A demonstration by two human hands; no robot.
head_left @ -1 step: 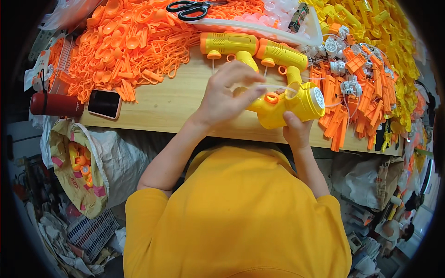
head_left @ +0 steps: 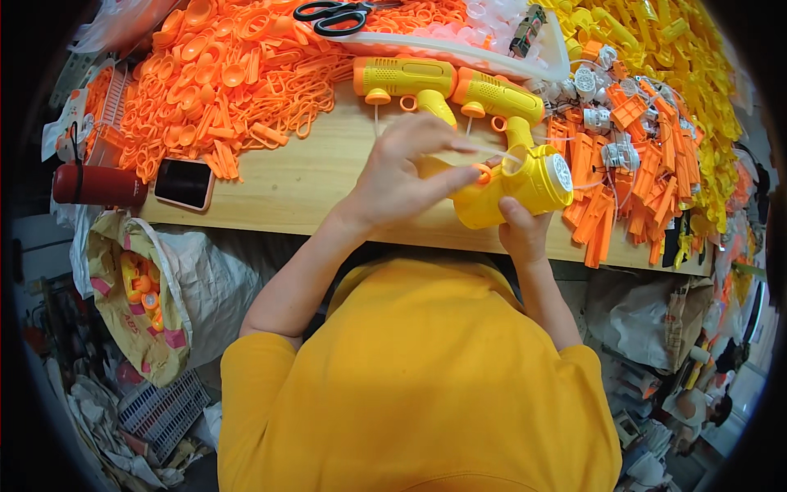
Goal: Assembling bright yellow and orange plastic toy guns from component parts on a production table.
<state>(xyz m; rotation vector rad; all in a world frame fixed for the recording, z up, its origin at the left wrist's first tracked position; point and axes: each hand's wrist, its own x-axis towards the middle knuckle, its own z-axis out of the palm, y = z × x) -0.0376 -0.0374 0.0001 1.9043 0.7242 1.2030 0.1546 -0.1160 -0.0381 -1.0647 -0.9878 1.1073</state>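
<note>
My right hand (head_left: 525,230) grips a yellow toy bubble gun (head_left: 488,201) from below, its thumb on the barrel. The gun's round white perforated front (head_left: 559,174) faces right. My left hand (head_left: 406,168) is bent over the gun's rear and hides its handle. A thin clear tube (head_left: 498,152) runs from an opening in the gun's upper side to my left fingertips, which appear to hold it. The left thumb reaches the small orange ring (head_left: 484,174) on the gun. Beyond my hands lie two yellow-and-orange bubble guns (head_left: 406,78), side by side.
Orange plastic parts (head_left: 221,82) are heaped at the left, near a phone (head_left: 185,183) and a red cylinder (head_left: 98,185). Scissors (head_left: 340,16) lie by a white tray (head_left: 459,49). Wired motors (head_left: 620,156), orange pieces (head_left: 602,221) and yellow parts (head_left: 697,90) pile up at the right.
My left thumb has shifted slightly right onto the orange ring, and its fingers have opened somewhat wider. My right hand and the gun have barely moved.
</note>
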